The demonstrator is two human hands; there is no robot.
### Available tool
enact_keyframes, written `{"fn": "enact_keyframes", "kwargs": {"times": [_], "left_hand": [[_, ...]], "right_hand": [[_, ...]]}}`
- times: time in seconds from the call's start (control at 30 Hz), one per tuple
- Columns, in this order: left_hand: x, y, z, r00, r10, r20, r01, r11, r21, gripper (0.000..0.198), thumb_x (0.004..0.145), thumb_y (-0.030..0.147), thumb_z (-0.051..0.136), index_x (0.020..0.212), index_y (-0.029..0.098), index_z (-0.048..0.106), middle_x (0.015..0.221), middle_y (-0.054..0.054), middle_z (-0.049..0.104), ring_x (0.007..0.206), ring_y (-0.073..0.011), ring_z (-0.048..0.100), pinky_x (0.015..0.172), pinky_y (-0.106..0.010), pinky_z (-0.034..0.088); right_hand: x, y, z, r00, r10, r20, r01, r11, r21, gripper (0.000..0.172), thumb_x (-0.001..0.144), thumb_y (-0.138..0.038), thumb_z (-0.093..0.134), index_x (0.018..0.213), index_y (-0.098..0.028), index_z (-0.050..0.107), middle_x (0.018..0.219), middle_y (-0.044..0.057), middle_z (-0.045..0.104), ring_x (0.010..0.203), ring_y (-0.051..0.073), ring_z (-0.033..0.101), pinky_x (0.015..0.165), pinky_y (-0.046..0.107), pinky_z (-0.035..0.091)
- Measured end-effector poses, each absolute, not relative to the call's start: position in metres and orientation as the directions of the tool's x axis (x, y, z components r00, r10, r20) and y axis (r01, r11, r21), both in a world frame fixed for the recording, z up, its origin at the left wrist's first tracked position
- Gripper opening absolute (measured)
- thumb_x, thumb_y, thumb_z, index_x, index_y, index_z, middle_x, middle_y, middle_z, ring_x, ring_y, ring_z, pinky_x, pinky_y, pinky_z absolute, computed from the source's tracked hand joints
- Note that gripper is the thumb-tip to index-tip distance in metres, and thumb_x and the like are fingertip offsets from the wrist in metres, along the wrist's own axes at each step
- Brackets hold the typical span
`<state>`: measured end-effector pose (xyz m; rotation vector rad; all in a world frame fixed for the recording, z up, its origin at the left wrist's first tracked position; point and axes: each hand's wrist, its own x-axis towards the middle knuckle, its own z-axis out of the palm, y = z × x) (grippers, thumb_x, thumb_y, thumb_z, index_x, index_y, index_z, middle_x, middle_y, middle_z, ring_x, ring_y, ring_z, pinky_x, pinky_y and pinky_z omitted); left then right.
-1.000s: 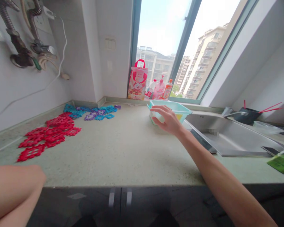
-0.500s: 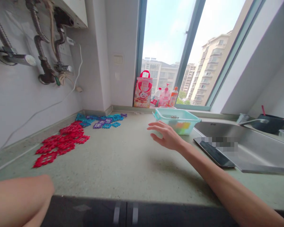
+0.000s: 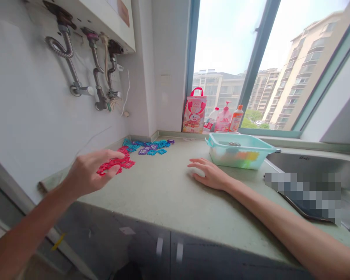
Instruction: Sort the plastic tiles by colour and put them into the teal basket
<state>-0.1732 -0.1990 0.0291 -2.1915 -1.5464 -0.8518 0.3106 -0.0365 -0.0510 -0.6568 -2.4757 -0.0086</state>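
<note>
left hand (image 3: 89,171): fingers and thumb parted, at the red lattice pieces (image 3: 128,164); contact cannot be determined. blue and purple pieces (image 3: 153,147) lie beyond on the counter (image 3: 160,190). right hand (image 3: 210,175): unclenched, fingers spread, just beside the turquoise basket (image 3: 230,158).

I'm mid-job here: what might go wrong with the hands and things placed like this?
The red pieces overlap in a loose pile beside the left hand, so lifting one might drag others along.

The dark flat device lies at the edge of the sink; a bump from the right forearm could perhaps tip it in.

The teal basket stands just beyond the right hand, so a careless sweep may knock it.
</note>
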Motion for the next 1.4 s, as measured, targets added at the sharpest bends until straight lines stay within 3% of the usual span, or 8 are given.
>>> {"fn": "enact_keyframes", "kwargs": {"times": [0.1, 0.2, 0.3, 0.57, 0.77, 0.97, 1.13, 1.4], "left_hand": [[-0.198, -0.183, 0.015, 0.368, 0.795, 0.482, 0.895, -0.443, 0.047, 0.052, 0.108, 0.06, 0.05, 0.142, 0.029, 0.076, 0.148, -0.006, 0.076, 0.145, -0.0314, 0.065, 0.127, -0.046, 0.049], [-0.231, -0.157, -0.003, 0.258, 0.909, 0.329, 0.946, -0.307, 0.106, 0.078, 0.107, 0.077, 0.036, 0.16, 0.027, 0.066, 0.174, -0.01, 0.054, 0.161, -0.0353, 0.05, 0.132, -0.05, 0.043], [-0.251, -0.134, -0.018, 0.178, 0.913, 0.366, 0.946, -0.262, 0.192, 0.093, 0.108, 0.084, 0.024, 0.168, 0.021, 0.056, 0.179, -0.014, 0.046, 0.166, -0.0378, 0.042, 0.135, -0.055, 0.037], [-0.245, -0.095, -0.021, 0.199, 0.937, 0.287, 0.957, -0.25, 0.15, 0.098, 0.097, 0.084, 0.051, 0.176, 0.026, 0.046, 0.188, -0.012, 0.025, 0.17, -0.0412, 0.034, 0.137, -0.056, 0.032], [-0.238, -0.078, -0.019, 0.184, 0.966, 0.181, 0.955, -0.219, 0.198, 0.103, 0.093, 0.088, 0.049, 0.172, 0.021, 0.052, 0.183, -0.014, 0.038, 0.173, -0.0375, 0.026, 0.14, -0.052, 0.023], [-0.219, -0.1, -0.016, 0.239, 0.941, 0.24, 0.939, -0.286, 0.189, 0.086, 0.099, 0.074, 0.053, 0.164, 0.019, 0.06, 0.179, -0.017, 0.045, 0.167, -0.0379, 0.04, 0.137, -0.053, 0.029], [-0.18, -0.134, -0.018, 0.263, 0.937, 0.231, 0.929, -0.31, 0.202, 0.085, 0.096, 0.072, 0.059, 0.166, 0.023, 0.058, 0.18, -0.015, 0.044, 0.164, -0.0412, 0.044, 0.135, -0.057, 0.034], [-0.071, -0.126, -0.019, 0.508, 0.837, 0.204, 0.798, -0.546, 0.254, 0.078, 0.097, 0.067, 0.068, 0.165, 0.029, 0.06, 0.182, -0.01, 0.042, 0.169, -0.0404, 0.035, 0.138, -0.056, 0.029]], "right_hand": [[0.309, -0.037, -0.049, -0.734, 0.448, 0.511, 0.452, 0.883, -0.126, 0.035, 0.104, -0.027, 0.068, 0.138, -0.024, 0.076, 0.154, 0.018, 0.07, 0.137, 0.035, 0.072, 0.117, 0.061, 0.059], [0.309, -0.038, -0.047, -0.741, 0.454, 0.495, 0.454, 0.882, -0.129, 0.035, 0.104, -0.028, 0.068, 0.137, -0.023, 0.077, 0.154, 0.019, 0.07, 0.138, 0.036, 0.071, 0.118, 0.061, 0.059], [0.309, -0.038, -0.043, -0.737, 0.474, 0.482, 0.48, 0.869, -0.12, 0.035, 0.103, -0.028, 0.069, 0.137, -0.023, 0.077, 0.155, 0.02, 0.069, 0.139, 0.036, 0.071, 0.119, 0.061, 0.058], [0.308, -0.036, -0.034, -0.767, 0.443, 0.463, 0.497, 0.868, -0.007, 0.032, 0.104, -0.028, 0.07, 0.134, -0.023, 0.079, 0.156, 0.019, 0.069, 0.136, 0.035, 0.073, 0.117, 0.059, 0.059], [0.316, -0.024, -0.03, -0.758, 0.446, 0.476, 0.52, 0.854, 0.027, 0.028, 0.103, -0.028, 0.071, 0.128, -0.022, 0.082, 0.15, 0.02, 0.072, 0.133, 0.038, 0.074, 0.114, 0.06, 0.061], [0.324, -0.02, -0.025, -0.744, 0.471, 0.474, 0.538, 0.843, 0.005, 0.027, 0.102, -0.028, 0.072, 0.126, -0.023, 0.083, 0.147, 0.019, 0.074, 0.133, 0.037, 0.075, 0.116, 0.058, 0.06], [0.332, -0.017, -0.016, -0.702, 0.517, 0.489, 0.574, 0.818, -0.041, 0.028, 0.1, -0.025, 0.072, 0.125, -0.023, 0.084, 0.145, 0.018, 0.076, 0.131, 0.038, 0.076, 0.116, 0.058, 0.06], [0.325, -0.021, -0.012, -0.726, 0.51, 0.461, 0.553, 0.832, -0.049, 0.028, 0.099, -0.023, 0.074, 0.125, -0.023, 0.085, 0.138, 0.015, 0.079, 0.128, 0.036, 0.077, 0.115, 0.052, 0.06]]}}
